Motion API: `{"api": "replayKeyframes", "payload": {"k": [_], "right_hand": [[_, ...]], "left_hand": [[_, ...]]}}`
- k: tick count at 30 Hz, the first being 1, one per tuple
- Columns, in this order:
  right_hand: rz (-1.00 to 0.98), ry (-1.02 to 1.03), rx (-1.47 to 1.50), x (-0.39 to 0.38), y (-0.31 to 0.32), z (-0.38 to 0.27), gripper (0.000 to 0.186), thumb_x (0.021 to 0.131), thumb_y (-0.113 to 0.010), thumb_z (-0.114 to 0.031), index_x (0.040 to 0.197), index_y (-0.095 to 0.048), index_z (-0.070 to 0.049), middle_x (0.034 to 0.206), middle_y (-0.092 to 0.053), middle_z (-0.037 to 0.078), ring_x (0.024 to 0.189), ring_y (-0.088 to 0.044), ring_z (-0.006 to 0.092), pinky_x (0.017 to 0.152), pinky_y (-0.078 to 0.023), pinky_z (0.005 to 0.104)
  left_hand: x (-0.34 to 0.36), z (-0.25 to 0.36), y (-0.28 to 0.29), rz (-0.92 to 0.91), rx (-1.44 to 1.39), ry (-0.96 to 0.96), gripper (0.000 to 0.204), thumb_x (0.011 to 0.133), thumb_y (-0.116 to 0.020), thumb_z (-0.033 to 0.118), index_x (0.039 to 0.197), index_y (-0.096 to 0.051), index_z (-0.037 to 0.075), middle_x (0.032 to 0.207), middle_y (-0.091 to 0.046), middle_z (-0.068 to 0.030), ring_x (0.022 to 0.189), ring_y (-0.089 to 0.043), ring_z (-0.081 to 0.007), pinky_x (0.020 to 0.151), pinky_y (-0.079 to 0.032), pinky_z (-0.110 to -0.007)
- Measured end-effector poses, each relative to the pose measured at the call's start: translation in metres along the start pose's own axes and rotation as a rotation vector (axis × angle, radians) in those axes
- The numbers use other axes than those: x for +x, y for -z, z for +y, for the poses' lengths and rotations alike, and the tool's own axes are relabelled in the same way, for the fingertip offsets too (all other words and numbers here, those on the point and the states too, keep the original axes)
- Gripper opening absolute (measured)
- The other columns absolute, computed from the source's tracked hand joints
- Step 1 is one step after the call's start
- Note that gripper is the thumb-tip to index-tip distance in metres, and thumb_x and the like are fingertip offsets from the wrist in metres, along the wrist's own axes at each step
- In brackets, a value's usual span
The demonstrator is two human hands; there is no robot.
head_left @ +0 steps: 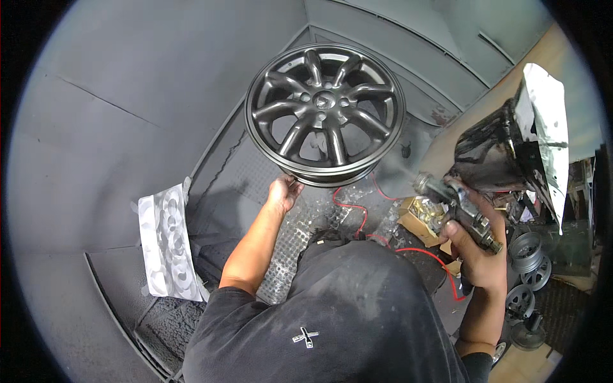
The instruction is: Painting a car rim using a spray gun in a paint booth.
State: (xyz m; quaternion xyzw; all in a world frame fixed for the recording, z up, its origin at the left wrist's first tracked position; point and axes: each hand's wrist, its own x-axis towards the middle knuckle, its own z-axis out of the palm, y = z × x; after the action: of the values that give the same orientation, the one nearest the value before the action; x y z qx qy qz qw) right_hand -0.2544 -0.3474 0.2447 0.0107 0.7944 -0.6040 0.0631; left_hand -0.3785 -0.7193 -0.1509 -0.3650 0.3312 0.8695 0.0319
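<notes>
A dark metallic grey alloy wheel [295,135] with several spokes stands face up ahead of me; what bears it from below is hidden. My left hand [285,193] grips the near lower edge of the wheel, its fingertips partly hidden under it. To the right, my right hand [476,255] is wrapped round a spray gun [454,203]. Its nozzle points left toward the wheel, and a faint mist hangs in front of it. On the gun sits a paint-stained dark cup [483,153] with a white sheet [548,127] at its outer end.
A red hose [429,253] curves over the speckled floor. An open cardboard box [418,223] stands below the gun. More wheels [526,252] are piled at the right. A whitish panel with swirl marks [169,246] leans at the left, by the grey wall [128,159].
</notes>
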Motion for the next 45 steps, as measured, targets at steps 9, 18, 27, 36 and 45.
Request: {"api": "replayKeyframes", "payload": {"k": [9,18,27,36,45], "right_hand": [[-0.362,-0.063,-0.007,-0.004,0.009,-0.008,0.057,0.083,-0.075,-0.005,0.137,-0.059,0.003,0.083,-0.069,0.006,0.078,-0.065,0.0142,0.080,-0.051,0.0285],[-0.060,-0.008,-0.101,-0.011,0.032,0.026,0.052,0.087,-0.073,-0.005,0.136,-0.059,0.001,0.118,-0.071,0.014,0.100,-0.064,0.0179,0.094,-0.048,0.0312],[-0.226,-0.116,0.114,-0.020,0.048,0.022,0.054,0.086,-0.072,-0.008,0.138,-0.058,0.001,0.088,-0.071,0.007,0.070,-0.064,0.0124,0.069,-0.052,0.0267],[-0.055,-0.046,0.049,-0.022,0.061,0.026,0.057,0.088,-0.070,0.001,0.142,-0.052,0.003,0.105,-0.067,0.008,0.090,-0.063,0.0126,0.079,-0.052,0.0266],[0.066,-0.082,-0.068,-0.015,0.058,0.032,0.055,0.089,-0.071,0.000,0.141,-0.053,0.003,0.116,-0.068,0.010,0.103,-0.063,0.0164,0.095,-0.048,0.0296]], "left_hand": [[-0.038,-0.025,-0.034,-0.002,0.046,-0.003,0.014,0.087,-0.051,0.000,0.096,-0.060,0.007,0.093,-0.061,-0.0048,0.083,-0.058,-0.0196,0.087,-0.053,-0.042],[-0.054,-0.081,-0.051,-0.179,0.159,0.176,0.021,0.088,-0.048,-0.005,0.106,-0.057,0.001,0.114,-0.060,-0.0116,0.112,-0.061,-0.0277,0.095,-0.051,-0.043],[-0.017,-0.048,-0.035,0.045,0.055,0.000,0.015,0.089,-0.045,-0.003,0.092,-0.059,-0.001,0.100,-0.064,-0.0128,0.097,-0.063,-0.0276,0.092,-0.052,-0.043],[-0.012,-0.020,-0.042,-0.045,0.171,0.037,0.014,0.091,-0.047,0.001,0.094,-0.059,0.004,0.095,-0.063,-0.0085,0.088,-0.061,-0.0231,0.088,-0.054,-0.043],[-0.058,-0.072,-0.083,-0.132,0.202,0.170,0.027,0.091,-0.046,0.000,0.116,-0.055,0.001,0.121,-0.060,-0.0120,0.116,-0.059,-0.0267,0.105,-0.047,-0.044]]}}
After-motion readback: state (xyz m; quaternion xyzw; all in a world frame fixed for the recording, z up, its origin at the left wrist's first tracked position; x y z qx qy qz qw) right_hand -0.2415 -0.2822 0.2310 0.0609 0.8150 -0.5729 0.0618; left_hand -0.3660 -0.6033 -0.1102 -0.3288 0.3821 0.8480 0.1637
